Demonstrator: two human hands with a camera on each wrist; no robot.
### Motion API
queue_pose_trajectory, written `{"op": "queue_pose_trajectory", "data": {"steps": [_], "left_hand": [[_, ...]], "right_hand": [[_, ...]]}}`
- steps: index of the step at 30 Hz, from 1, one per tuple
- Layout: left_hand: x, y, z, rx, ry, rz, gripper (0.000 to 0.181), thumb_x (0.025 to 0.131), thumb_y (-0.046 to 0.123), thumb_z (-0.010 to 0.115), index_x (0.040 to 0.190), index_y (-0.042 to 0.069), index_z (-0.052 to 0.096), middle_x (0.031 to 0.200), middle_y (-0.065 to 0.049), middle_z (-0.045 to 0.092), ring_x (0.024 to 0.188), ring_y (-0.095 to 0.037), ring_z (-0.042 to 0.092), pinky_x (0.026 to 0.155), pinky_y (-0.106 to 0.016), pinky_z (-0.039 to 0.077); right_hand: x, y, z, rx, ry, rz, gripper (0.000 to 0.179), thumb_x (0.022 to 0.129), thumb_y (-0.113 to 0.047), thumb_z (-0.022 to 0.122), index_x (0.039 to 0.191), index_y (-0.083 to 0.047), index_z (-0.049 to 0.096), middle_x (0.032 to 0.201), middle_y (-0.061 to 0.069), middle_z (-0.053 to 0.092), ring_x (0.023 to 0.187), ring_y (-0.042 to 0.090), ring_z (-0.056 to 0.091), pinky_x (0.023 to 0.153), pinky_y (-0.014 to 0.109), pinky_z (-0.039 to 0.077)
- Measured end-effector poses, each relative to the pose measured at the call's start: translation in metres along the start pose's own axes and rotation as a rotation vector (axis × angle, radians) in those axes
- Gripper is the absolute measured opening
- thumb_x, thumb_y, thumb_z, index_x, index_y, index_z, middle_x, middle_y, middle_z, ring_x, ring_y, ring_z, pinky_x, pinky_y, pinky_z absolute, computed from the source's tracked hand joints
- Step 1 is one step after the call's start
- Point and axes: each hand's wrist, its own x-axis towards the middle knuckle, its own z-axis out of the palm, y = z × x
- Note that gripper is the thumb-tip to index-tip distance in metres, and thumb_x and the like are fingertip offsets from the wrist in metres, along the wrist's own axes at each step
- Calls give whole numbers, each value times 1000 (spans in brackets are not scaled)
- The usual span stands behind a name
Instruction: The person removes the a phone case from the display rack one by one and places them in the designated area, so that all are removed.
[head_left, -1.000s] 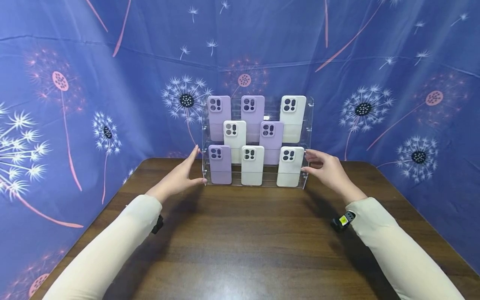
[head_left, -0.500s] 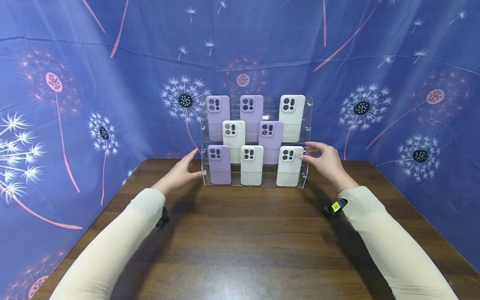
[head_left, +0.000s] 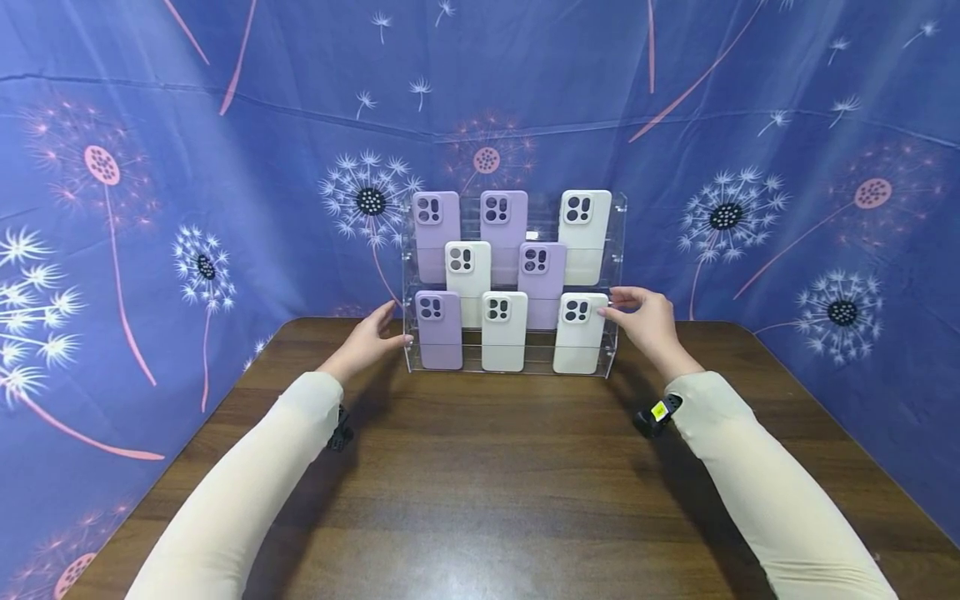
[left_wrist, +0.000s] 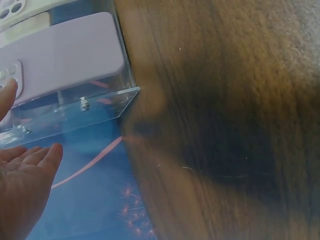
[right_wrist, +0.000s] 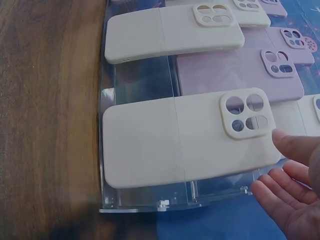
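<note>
In the head view a clear acrylic stand (head_left: 540, 360) holds white and lilac phone cases in three tiers. My left hand (head_left: 366, 340) is at the stand's left side, thumb and fingers spread, near the lower lilac case (head_left: 441, 350). The left wrist view shows the fingers outside the clear side panel (left_wrist: 95, 107) and the thumb over the lilac case's camera end. My right hand (head_left: 651, 327) is at the stand's right side. Its thumb (right_wrist: 292, 145) is right at the camera-end corner of the lower right white case (right_wrist: 145, 142); its fingers are loosely bent beyond the side panel.
The stand rests at the back of a brown wooden table (head_left: 495, 483). Behind it hangs a blue curtain (head_left: 570, 67) with a dandelion print. Another white case (right_wrist: 140, 37) and a lilac case (right_wrist: 225, 70) sit close to the right hand's case.
The right thumb has risen along the lower right white case to its upper corner. My left fingertips have dropped a little, and both forearms have shifted inward. The cases stay in place.
</note>
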Motion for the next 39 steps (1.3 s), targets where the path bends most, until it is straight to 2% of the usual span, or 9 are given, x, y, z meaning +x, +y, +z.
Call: {"op": "queue_pose_trajectory", "data": {"steps": [5, 11, 18, 20, 22, 25, 27, 34, 39], "left_hand": [[6, -4, 3, 15, 17, -9, 84, 93, 21, 67, 155, 0, 14, 157, -26, 21, 143, -43, 27, 121, -50, 28], [10, -7, 4, -5, 22, -41, 83, 94, 22, 66, 154, -2, 14, 157, -26, 21, 144, -41, 27, 122, -49, 28], [15, -5, 5, -38, 18, -62, 82, 95, 22, 64, 153, -4, 13, 157, -26, 21, 144, -41, 26, 121, -48, 30], [15, -4, 6, -36, 22, -63, 81, 95, 22, 64, 153, -5, 14, 157, -26, 22, 144, -41, 26, 121, -48, 30], [16, -2, 6, -34, 27, -61, 80, 95, 21, 64, 152, -6, 15, 156, -27, 23, 143, -41, 27, 121, -48, 30], [16, -2, 6, -32, 28, -62, 78, 96, 21, 63, 152, -6, 16, 156, -27, 24, 143, -41, 28, 121, -48, 30], [16, -2, 7, -30, 26, -70, 78, 96, 21, 63, 152, -6, 16, 155, -28, 24, 143, -41, 28, 121, -48, 30], [21, -7, 11, -76, 30, -71, 74, 96, 18, 62, 152, -4, 18, 154, -27, 29, 141, -40, 33, 120, -47, 33], [22, -18, 23, -141, 33, -57, 65, 97, 8, 59, 150, -7, 24, 148, -29, 38, 136, -41, 40, 116, -47, 39]], "right_hand": [[1, -2, 5, 8, 54, 11, 40, 84, -19, 78, 117, 2, 68, 102, 21, 72, 92, 30, 69, 66, 7, 44], [0, -1, 8, 4, 61, 75, 38, 84, -22, 78, 115, -1, 70, 99, 19, 73, 77, 6, 60, 62, 5, 44], [4, -2, 8, 0, 66, 93, 37, 84, -23, 78, 116, -5, 71, 98, 19, 73, 64, -5, 56, 55, 4, 44], [5, -3, 8, 4, 63, 110, 38, 84, -23, 78, 116, -5, 71, 99, 19, 73, 62, -2, 61, 52, 4, 45], [6, -4, 8, 17, 57, 132, 39, 84, -22, 78, 117, -4, 70, 100, 21, 73, 63, 9, 68, 50, 4, 46], [6, -5, 10, 37, 47, 161, 40, 84, -21, 78, 118, -2, 69, 101, 23, 72, 73, 27, 74, 49, 4, 47], [5, -5, 12, 50, 43, 174, 40, 84, -20, 77, 119, -1, 69, 102, 24, 72, 78, 33, 73, 49, 4, 49], [6, 0, 14, 124, 53, 204, 37, 87, -19, 75, 118, 0, 69, 102, 26, 71, 75, 27, 74, 66, 26, 64], [1, 2, 16, 130, 49, 211, 35, 89, -21, 73, 117, 0, 70, 102, 24, 71, 73, 21, 74, 69, 28, 64]]}}
